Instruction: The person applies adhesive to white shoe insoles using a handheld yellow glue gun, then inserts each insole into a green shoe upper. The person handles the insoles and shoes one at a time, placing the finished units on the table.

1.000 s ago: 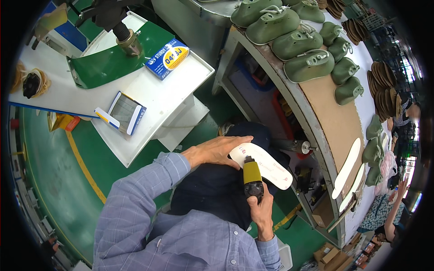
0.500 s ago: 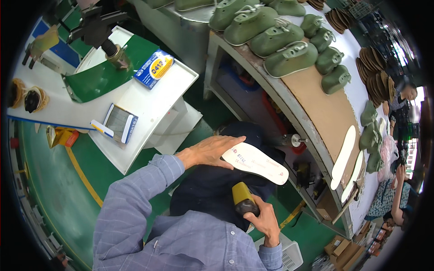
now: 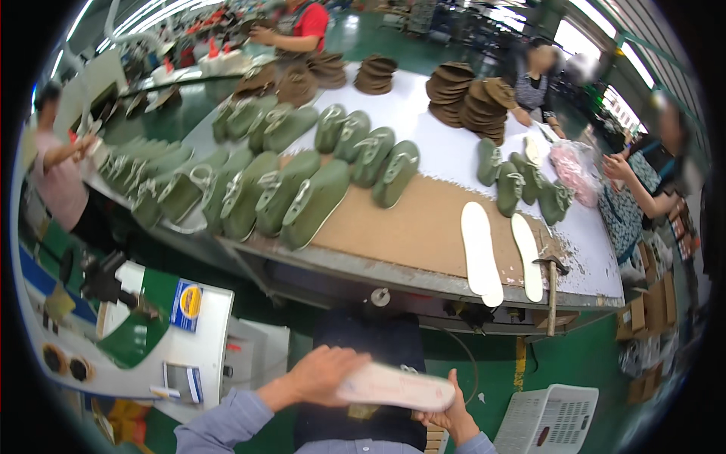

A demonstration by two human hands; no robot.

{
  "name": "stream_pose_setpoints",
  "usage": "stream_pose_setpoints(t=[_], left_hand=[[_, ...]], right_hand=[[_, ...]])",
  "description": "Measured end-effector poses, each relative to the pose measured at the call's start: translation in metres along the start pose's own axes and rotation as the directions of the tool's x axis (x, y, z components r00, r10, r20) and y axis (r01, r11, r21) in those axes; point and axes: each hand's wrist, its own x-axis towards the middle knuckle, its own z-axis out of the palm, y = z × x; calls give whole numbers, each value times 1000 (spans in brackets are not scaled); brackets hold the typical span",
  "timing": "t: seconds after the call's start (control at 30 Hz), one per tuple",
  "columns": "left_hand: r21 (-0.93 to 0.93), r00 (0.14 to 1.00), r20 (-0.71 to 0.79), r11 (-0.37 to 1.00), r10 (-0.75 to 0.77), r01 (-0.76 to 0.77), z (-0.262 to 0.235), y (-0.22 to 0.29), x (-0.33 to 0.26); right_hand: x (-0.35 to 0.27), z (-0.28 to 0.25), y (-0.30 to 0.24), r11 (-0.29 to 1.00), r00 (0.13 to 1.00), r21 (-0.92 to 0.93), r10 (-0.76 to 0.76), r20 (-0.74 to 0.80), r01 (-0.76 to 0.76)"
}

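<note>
A white shoe insole with reddish print spans my two hands above my dark-trousered lap, slightly blurred by motion. My left hand is closed over its left end. At the other end, my right hand has its thumb raised beside the tip and its fingers underneath. Below the insole shows a small yellow patch, apparently part of the yellow-and-black tool. Most of it is hidden, and I cannot tell whether my right hand still grips it.
Ahead stands a workbench with green shoes, stacked brown pieces, two white insoles and a hammer. A white side table holds a blue-yellow box. A white basket sits right. Several people work around the bench.
My view has lifted toward the bench and the people beyond. My right hand, earlier holding the yellow-and-black tool apart from the insole, is now at the insole's right end. My left hand keeps the insole.
</note>
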Motion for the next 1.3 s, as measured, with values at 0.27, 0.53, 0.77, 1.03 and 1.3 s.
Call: stream_pose_setpoints(t=[0.27,0.53,0.77,1.03,1.3], left_hand=[[128,871,-481,976,-97,179,-22,19,69],[134,960,-270,984,-77,117,-8,23,144],[199,976,-167,965,-138,170,-11,-3,228],[695,974,-221,709,52,120,20,-139,340],[404,970,-236,902,-60,155,55,-155,481]], right_hand=[[18,144,-56,541,783,-636,-598,170,551],[100,129,-171,-464,253,-885,-853,457,34],[38,40,-257,-236,-79,-567,-877,475,-789],[-8,47,-297,-320,-46,-876,-932,359,-361],[7,43,-304,-421,-186,-848,-850,493,-321]])
